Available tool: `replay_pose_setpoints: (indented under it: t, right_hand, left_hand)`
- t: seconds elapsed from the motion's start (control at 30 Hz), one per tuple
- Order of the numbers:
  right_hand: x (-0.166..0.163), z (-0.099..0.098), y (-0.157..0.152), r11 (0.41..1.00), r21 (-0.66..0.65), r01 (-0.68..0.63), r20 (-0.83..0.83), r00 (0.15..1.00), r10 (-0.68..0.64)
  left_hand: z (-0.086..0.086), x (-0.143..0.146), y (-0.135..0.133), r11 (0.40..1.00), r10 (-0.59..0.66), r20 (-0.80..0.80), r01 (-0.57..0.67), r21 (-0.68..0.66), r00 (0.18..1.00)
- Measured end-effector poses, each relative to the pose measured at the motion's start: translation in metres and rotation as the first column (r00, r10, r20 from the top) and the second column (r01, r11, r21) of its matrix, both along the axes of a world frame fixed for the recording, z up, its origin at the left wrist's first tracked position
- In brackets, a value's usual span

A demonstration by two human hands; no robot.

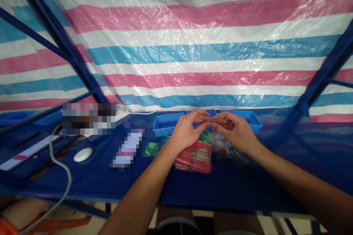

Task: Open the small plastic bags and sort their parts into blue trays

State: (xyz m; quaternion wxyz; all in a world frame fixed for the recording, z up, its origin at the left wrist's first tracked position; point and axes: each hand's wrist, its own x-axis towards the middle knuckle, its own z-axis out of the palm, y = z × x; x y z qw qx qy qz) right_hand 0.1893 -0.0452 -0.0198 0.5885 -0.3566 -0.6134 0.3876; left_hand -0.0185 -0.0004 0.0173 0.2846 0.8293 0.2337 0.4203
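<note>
My left hand (189, 127) and my right hand (234, 129) meet fingertip to fingertip above the bags on the blue table (220, 187). Both are closed in a pinch around something tiny and pale, too small to name. Below my left hand lies a stack of red plastic bags (193, 158) with small contents showing through. Clear plastic bags (220, 143) are spread under my right hand, partly covered by it. Green plastic bags (151, 149) lie left of the red stack, and more green shows beneath my fingers.
Behind my hands stand blue trays (165, 124) in a row. To the left are a blurred-out phone-like slab (128, 149), a white computer mouse (83, 155), a white cable (61, 165) and a power strip (121, 115). Blue frame posts (325, 68) and a striped plastic sheet (206, 51) border the table.
</note>
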Motion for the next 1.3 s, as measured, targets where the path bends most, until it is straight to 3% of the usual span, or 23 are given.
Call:
replay_pose_setpoints:
  t: [0.3, 0.53, 0.67, 0.77, 0.87, 1.0, 1.13, 1.3]
  right_hand:
    - [-0.0002, 0.0010, 0.0013, 0.997, 0.048, 0.058, 0.044, 0.997, -0.060]
    - [0.0008, -0.0030, 0.0008, 0.988, 0.082, 0.128, 0.208, 0.968, -0.142]
    - [0.0012, -0.0037, 0.0018, 0.988, 0.072, 0.133, 0.166, 0.976, -0.144]
    - [0.0018, -0.0020, 0.0021, 0.995, 0.044, 0.092, 0.098, 0.991, -0.096]
    - [0.0025, 0.0011, 0.0025, 0.999, -0.006, 0.046, 0.019, 0.999, -0.046]
    - [0.0030, 0.0038, 0.0043, 0.992, -0.102, 0.073, -0.074, 0.994, -0.081]
    - [0.0024, 0.0010, 0.0058, 0.984, -0.172, 0.051, -0.146, 0.986, -0.076]
    - [0.0000, 0.0003, 0.0034, 0.972, -0.233, -0.032, -0.175, 0.985, -0.010]
  left_hand:
    - [0.0010, -0.0003, -0.0001, 1.000, -0.009, 0.004, 0.009, -0.017, 1.000]
    - [-0.0032, 0.0001, 0.0012, 0.999, -0.021, 0.014, 0.021, -0.024, 1.000]
    - [-0.0038, 0.0013, 0.0014, 0.999, -0.045, 0.046, 0.046, -0.004, 0.998]
    - [-0.0029, 0.0028, 0.0003, 0.998, -0.042, 0.047, 0.039, 0.059, 0.998]
    - [-0.0020, 0.0031, -0.0006, 0.979, -0.017, -0.003, 0.018, 0.202, 1.000]
    - [-0.0029, 0.0005, 0.0005, 0.925, 0.011, -0.130, 0.039, 0.378, 0.991]
    - [-0.0057, -0.0029, 0.0037, 0.898, 0.043, -0.168, 0.035, 0.438, 0.985]
    - [-0.0036, -0.0044, 0.0034, 0.889, 0.061, -0.106, -0.005, 0.457, 0.992]
